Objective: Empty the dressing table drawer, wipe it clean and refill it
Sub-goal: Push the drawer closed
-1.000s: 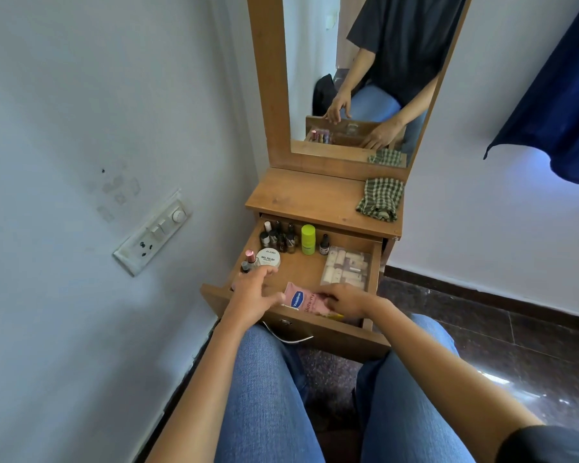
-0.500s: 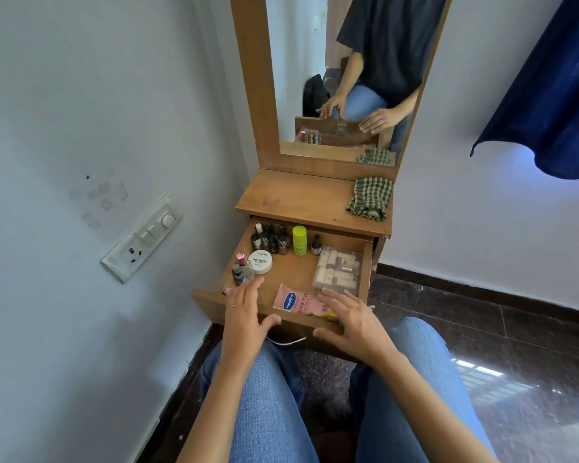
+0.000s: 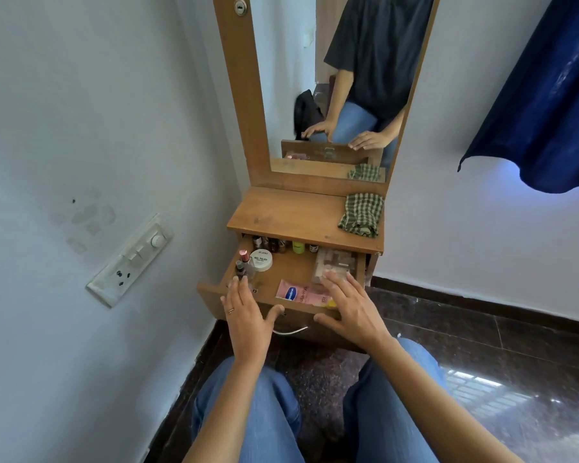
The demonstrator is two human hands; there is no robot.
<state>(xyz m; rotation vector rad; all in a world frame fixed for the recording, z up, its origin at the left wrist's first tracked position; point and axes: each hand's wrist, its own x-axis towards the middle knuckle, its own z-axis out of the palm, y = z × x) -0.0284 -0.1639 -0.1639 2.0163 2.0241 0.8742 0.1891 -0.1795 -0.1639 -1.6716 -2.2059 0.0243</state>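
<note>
The wooden drawer (image 3: 211, 295) of the dressing table stands partly pulled out and full. Inside lie a pink sachet (image 3: 298, 294), a white nail polish remover jar (image 3: 260, 259), lipsticks (image 3: 242, 262), a clear compartment box (image 3: 336, 264), a green tube (image 3: 298, 247) and several small bottles (image 3: 269, 243) at the back. My left hand (image 3: 246, 315) lies flat with straight fingers on the drawer's front edge at the left. My right hand (image 3: 348, 307) lies flat on the front edge at the right, fingertips over the box. Neither holds anything.
A green checked cloth (image 3: 361, 213) lies on the table top (image 3: 288, 212) at the right, below the mirror (image 3: 331, 78). A switch plate (image 3: 131, 259) sits on the left wall. A blue curtain (image 3: 542, 105) hangs at the right. My knees are just below the drawer.
Both hands have come out of the drawer and now lie flat on its front edge. The drawer has slid further in, so the back row of bottles is half under the top.
</note>
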